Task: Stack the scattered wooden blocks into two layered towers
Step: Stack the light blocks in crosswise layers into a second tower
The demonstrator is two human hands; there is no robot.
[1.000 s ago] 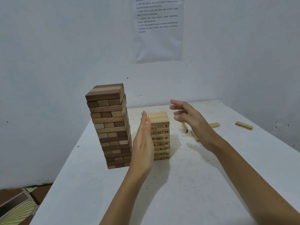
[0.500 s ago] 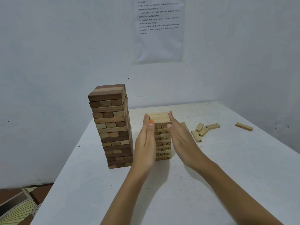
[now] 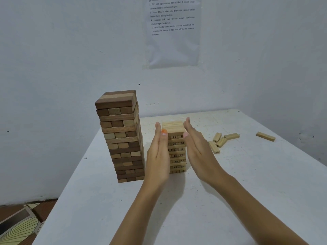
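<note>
At centre-left of the frame the taller tower (image 3: 122, 137) of dark and pale blocks is standing on the white table (image 3: 247, 191). Its layers are crossing one another, which is likely what is making it steady, and neither hand is touching it.

Just right of it, your left hand (image 3: 158, 156) is standing on edge, fingers straight and together, gripping nothing, with the palm facing the left flank of the shorter numbered tower (image 3: 175, 147) in the middle of the frame. Whether the palm is pressing the wood or only sitting just beside it, I cannot tell.

Your right hand (image 3: 198, 152) is mirroring it on the other flank, also flat and holding nothing, with its thumb tip lying against the front face near the top layer. You are bracketing the stack this way, I judge, to square its layers so the next blocks are landing on a level top.

Further right, in the middle-right of the frame, a few loose blocks (image 3: 221, 141) are lying flat in a small cluster, and a single block (image 3: 265, 136) is lying well apart from them. They are waiting to be stacked, so the task is looking close to finished but not done.

A printed sheet (image 3: 172, 30) is hanging on the wall at the top centre.
</note>
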